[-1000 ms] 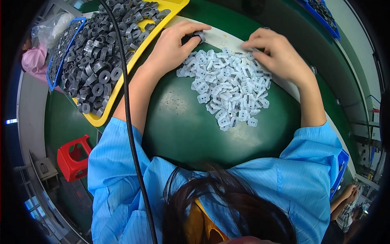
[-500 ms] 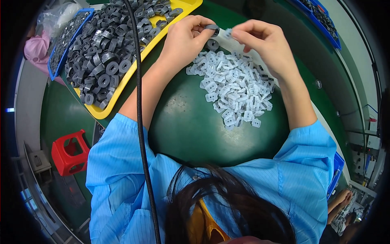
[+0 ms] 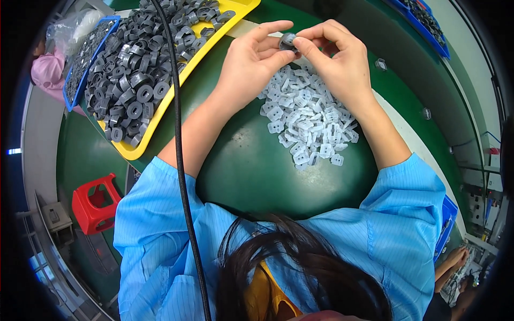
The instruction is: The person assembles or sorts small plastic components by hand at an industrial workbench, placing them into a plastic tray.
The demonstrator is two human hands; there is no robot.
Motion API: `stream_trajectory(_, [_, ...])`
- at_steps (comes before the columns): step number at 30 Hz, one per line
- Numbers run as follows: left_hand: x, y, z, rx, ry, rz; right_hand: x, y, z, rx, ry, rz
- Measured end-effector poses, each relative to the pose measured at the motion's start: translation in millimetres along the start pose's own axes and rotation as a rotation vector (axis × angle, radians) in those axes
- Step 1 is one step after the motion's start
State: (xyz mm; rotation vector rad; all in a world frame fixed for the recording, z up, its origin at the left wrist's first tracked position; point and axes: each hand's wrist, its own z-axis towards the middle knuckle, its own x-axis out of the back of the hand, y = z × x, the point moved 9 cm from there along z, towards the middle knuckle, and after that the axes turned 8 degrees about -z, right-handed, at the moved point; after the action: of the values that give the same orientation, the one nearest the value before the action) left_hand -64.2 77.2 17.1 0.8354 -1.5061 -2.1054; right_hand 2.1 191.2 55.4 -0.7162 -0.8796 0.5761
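Note:
Both hands meet over the far side of the green table at a small dark grey plastic ring (image 3: pixel 287 41). My left hand (image 3: pixel 250 63) has its thumb and bent fingers closed on the ring, while its index finger points past it. From the right, my right hand (image 3: pixel 338 60) presses thumb and fingertips against the same ring. Whether a white piece sits inside the ring is hidden by the fingers. Just below the hands lies a heap of small translucent white plastic pieces with holes (image 3: pixel 308 117).
A yellow tray (image 3: pixel 131 152) full of dark grey rings stands at the left, beside a blue tray (image 3: pixel 69 104) of small grey parts. A black cable (image 3: pixel 179 123) hangs across the view. A red stool (image 3: pixel 88 208) is at lower left; another blue tray (image 3: pixel 445 51) is at far right.
My right hand has moved left to the ring; the small translucent piece it held is now out of sight. My left index finger has straightened away from the ring.

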Motion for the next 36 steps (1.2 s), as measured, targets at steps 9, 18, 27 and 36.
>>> stream_trajectory(9, [0, 12, -6, -0.194, 0.03, 0.176, 2, -20, 3, 0.151, -0.141, -0.219])
stream_trajectory(18, [-10, 12, -5, -0.201, -0.021, 0.283, 9, -27, 3, 0.211, -0.064, -0.387])
stream_trajectory(27, [-23, 28, -13, -0.246, 0.008, 0.466, -9, 13, 4, -0.054, -0.284, 0.068])
stream_trajectory(36, [-22, 44, -14, -0.55, -0.14, 0.776, -15, 31, -7, -0.42, -0.481, 0.37])
